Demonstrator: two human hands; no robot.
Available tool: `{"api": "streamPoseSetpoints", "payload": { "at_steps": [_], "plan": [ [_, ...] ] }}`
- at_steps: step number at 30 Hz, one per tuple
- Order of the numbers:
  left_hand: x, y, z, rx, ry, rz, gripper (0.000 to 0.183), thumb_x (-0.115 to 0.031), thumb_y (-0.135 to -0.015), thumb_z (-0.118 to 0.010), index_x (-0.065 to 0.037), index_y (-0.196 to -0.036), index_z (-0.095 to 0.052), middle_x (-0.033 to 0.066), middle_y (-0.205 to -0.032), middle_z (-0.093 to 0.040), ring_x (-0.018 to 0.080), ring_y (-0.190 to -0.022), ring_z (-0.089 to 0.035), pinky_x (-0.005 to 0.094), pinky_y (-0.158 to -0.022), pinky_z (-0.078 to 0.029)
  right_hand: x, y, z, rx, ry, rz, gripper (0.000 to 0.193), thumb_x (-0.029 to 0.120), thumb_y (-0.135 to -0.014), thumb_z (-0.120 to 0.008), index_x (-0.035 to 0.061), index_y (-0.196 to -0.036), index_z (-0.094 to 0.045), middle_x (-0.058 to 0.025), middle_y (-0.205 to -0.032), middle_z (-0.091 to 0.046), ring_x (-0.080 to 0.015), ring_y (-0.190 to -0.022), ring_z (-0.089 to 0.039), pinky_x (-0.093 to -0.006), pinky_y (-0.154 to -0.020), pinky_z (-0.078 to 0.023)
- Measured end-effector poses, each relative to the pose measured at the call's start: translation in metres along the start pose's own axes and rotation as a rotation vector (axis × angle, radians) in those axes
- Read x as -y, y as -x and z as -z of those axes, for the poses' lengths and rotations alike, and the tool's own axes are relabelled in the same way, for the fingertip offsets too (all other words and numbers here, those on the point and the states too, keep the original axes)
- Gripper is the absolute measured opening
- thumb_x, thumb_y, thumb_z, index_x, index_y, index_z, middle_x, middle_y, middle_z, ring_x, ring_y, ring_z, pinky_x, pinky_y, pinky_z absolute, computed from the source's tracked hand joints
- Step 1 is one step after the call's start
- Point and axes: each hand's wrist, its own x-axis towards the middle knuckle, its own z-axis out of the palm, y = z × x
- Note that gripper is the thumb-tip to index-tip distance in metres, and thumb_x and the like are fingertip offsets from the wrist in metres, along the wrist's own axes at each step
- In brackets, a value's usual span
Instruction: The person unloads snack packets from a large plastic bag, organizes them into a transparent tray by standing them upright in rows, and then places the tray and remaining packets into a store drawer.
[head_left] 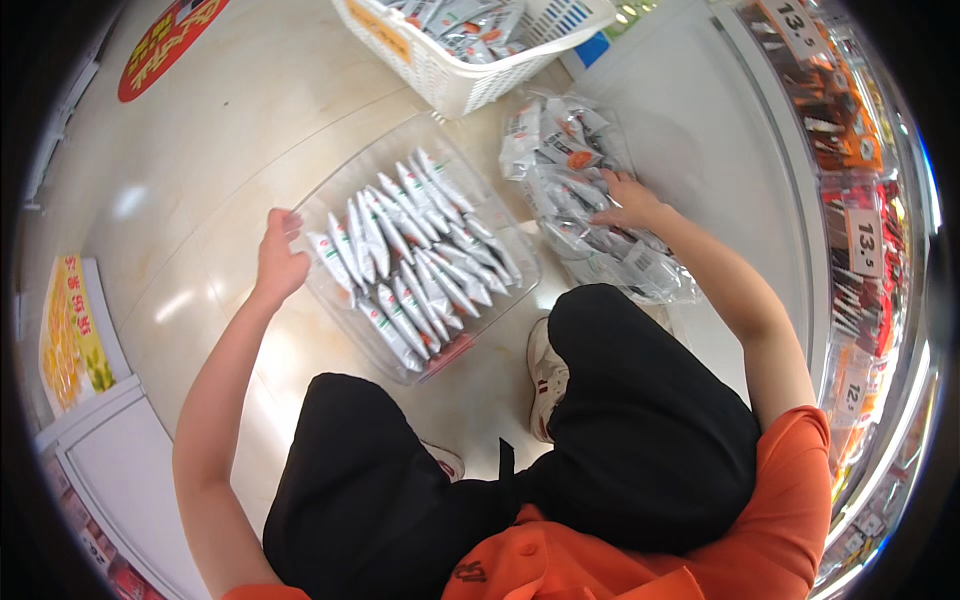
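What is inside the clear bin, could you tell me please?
The bin holds white packets, set on edge, leaning closely together in rows. They cover much of its bottom, so whatever may lie under them cannot be seen.

A clear rectangular bin [366,170] sits on the floor [235,135], white packets [405,300] leaning side by side in 2 rows, beside a clear bag [645,268] bulging with jumbled silvery-white sachets [575,150].

The sachets [376,240] are coloured silvery white, marked with red and green; the basket [442,85] is coloured white; orange is shown by the shirt [530,560], black by the trousers [640,420].
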Motion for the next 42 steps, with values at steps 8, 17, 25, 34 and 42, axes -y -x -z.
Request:
{"api": "streamPoseSetpoints", "payload": {
  "at_steps": [8,17,25,34,42],
  "plan": [
    [-0.003,0.006,0.013,-0.011,-0.009,0.141,0.054,0.010,-0.067,-0.046,-0.004,-0.119,-0.040,0.0189,-0.117,-0.057,0.0322,-0.104,-0.060,0.0370,-0.088,-0.047,-0.076,0.097,0.041,0.203,-0.542,-0.272,0.093,0.050,-0.070,-0.073,0.0052,-0.141,-0.034,-0.0242,-0.130,-0.050,-0.0342,-0.109,-0.057,-0.0403,-0.091,-0.046],
    [0.097,-0.017,0.079,-0.197,-0.354,0.229,0.043,0.003,-0.074,-0.050,-0.005,-0.115,-0.047,0.0147,-0.104,-0.062,0.0248,-0.100,-0.061,0.0343,-0.086,-0.047,-0.063,0.174,0.025,-0.093,-0.417,-0.071,0.023,0.019,-0.073,-0.070,0.0047,-0.090,-0.069,-0.0134,-0.077,-0.066,-0.0306,-0.076,-0.063,-0.0400,-0.067,-0.050],
    [0.158,0.004,0.110,-0.416,-0.580,0.348,0.040,-0.005,-0.077,-0.050,-0.003,-0.117,-0.049,0.0130,-0.110,-0.062,0.0258,-0.100,-0.061,0.0360,-0.090,-0.046,-0.117,0.126,0.041,-1.087,-0.077,-0.056,0.009,0.014,-0.072,-0.068,0.0079,-0.077,-0.072,-0.0184,-0.118,-0.053,-0.0360,-0.112,-0.047,-0.0430,-0.087,-0.043],
    [0.128,0.033,0.109,-0.411,-0.506,0.465,0.042,-0.003,-0.075,-0.052,-0.003,-0.116,-0.048,0.0126,-0.114,-0.060,0.0235,-0.102,-0.061,0.0355,-0.090,-0.046,-0.120,0.072,0.053,-0.737,-0.157,-0.263,0.026,0.027,-0.078,-0.067,0.0018,-0.080,-0.072,-0.0158,-0.103,-0.061,-0.0334,-0.109,-0.049,-0.0431,-0.093,-0.037],
    [0.117,0.036,0.100,-0.478,-0.431,0.350,0.039,0.000,-0.073,-0.052,-0.004,-0.111,-0.050,0.0113,-0.107,-0.062,0.0224,-0.101,-0.061,0.0349,-0.089,-0.046,-0.109,0.076,0.060,-0.419,-0.240,-0.168,0.043,0.042,-0.078,-0.066,-0.0002,-0.080,-0.070,-0.0165,-0.100,-0.061,-0.0311,-0.098,-0.056,-0.0448,-0.092,-0.037]
  ]
}}
